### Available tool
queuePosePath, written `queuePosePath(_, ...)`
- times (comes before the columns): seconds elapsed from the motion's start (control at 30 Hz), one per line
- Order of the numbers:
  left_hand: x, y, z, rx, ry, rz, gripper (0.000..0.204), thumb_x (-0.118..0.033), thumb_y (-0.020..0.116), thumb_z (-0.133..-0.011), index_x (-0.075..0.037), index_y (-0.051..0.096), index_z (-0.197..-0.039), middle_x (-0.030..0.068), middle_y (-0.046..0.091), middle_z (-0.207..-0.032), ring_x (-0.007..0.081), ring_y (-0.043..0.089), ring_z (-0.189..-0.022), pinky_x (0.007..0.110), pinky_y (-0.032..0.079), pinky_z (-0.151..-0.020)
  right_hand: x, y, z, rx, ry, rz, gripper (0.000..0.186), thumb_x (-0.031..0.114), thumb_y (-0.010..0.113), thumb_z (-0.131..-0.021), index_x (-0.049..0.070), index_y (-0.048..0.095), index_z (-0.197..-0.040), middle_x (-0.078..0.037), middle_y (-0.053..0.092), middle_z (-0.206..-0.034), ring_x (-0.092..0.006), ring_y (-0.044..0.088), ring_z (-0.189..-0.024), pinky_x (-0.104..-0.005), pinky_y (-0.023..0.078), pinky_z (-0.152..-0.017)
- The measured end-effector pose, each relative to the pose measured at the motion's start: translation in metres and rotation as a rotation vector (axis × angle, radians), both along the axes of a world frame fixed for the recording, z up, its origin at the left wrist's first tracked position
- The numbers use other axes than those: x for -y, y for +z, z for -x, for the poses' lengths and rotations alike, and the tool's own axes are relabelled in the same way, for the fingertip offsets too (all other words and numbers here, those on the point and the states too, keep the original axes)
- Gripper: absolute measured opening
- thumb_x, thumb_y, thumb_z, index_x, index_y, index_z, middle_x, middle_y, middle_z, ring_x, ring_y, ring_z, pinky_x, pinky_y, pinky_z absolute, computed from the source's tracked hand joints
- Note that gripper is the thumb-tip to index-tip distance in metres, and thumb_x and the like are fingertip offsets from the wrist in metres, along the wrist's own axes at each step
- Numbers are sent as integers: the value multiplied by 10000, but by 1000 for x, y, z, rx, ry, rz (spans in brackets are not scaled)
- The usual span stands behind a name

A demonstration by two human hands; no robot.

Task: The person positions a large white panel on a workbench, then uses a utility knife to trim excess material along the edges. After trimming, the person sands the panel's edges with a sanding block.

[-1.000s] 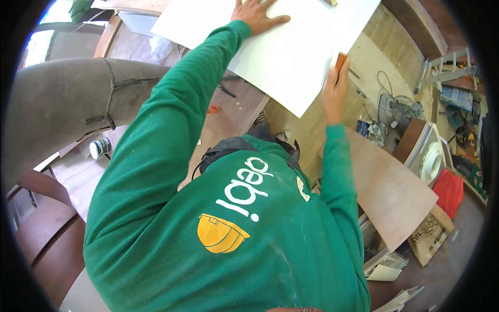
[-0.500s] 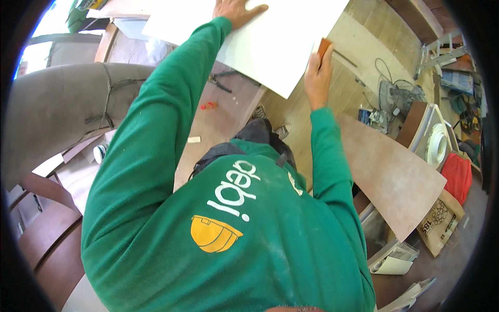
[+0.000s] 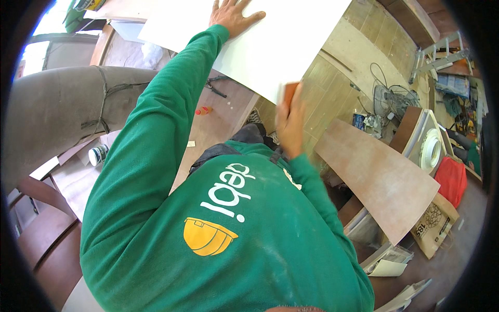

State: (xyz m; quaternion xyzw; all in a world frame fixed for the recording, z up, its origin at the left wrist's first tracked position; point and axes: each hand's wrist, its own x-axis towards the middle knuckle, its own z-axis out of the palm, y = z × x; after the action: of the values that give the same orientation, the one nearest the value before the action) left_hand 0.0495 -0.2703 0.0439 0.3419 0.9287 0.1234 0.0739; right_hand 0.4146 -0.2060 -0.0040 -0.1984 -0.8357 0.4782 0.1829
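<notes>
A large white board (image 3: 270, 47) spans the top of the view, its near corner pointing toward me. My left hand (image 3: 235, 18) lies flat on its upper face with the fingers spread. At the board's near right corner, my right hand (image 3: 291, 117) is wrapped round a reddish-brown sanding block (image 3: 292, 94). The block is held upright against the board's edge, and motion blurs it and the hand slightly. Green sleeves cover both my arms.
A curved brown panel (image 3: 377, 177) leans to the right, near a paper bag (image 3: 434, 226) and a red bag (image 3: 451, 182). A large grey rolled shape (image 3: 52, 104) lies at left. Cables (image 3: 397, 96) and a stepladder (image 3: 442, 60) stand at the far right.
My right hand has slid the sanding block along the board's right edge, toward me and to the near corner. My left hand stays flat on the board.
</notes>
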Motion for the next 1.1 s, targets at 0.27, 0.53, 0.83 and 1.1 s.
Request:
queuePosePath(0.27,1,-1,-3,-8,-27,-16,1020,-832,491,-1012,-160,326,-1762,152,211,-1853,376,91,-1724,586,47,-1387,-64,29,63,102,-121,-40,738,360,544,-1166,-48,285,-1722,-370,606,-1241,-496,618,-1062,-521,515,-1005)
queuePosePath(0.53,-2,-2,-1,-45,-6,-35,1004,-823,515,-1003,-167,363,-1748,164,243,-1841,398,127,-1716,609,74,-1380,-37,14,36,82,-57,-290,747,361,618,-1125,104,312,-1756,-319,605,-1163,-483,630,-952,-526,544,-827)
queuePosePath(0.83,-1,-10,3,-25,-30,-59,1022,-842,506,-999,-173,348,-1755,155,232,-1846,396,113,-1718,607,57,-1382,1,24,-19,166,90,-282,766,377,659,-1104,120,339,-1751,-285,581,-1100,-455,626,-971,-531,546,-858)
queuePosePath(1.1,-1,-65,31,-302,-48,-77,1032,-953,442,-930,-304,405,-1732,86,284,-1835,339,149,-1720,591,66,-1399,-55,4,38,22,-90,-4,751,346,571,-1149,-4,273,-1744,-344,587,-1337,-494,597,-1248,-522,495,-1086)
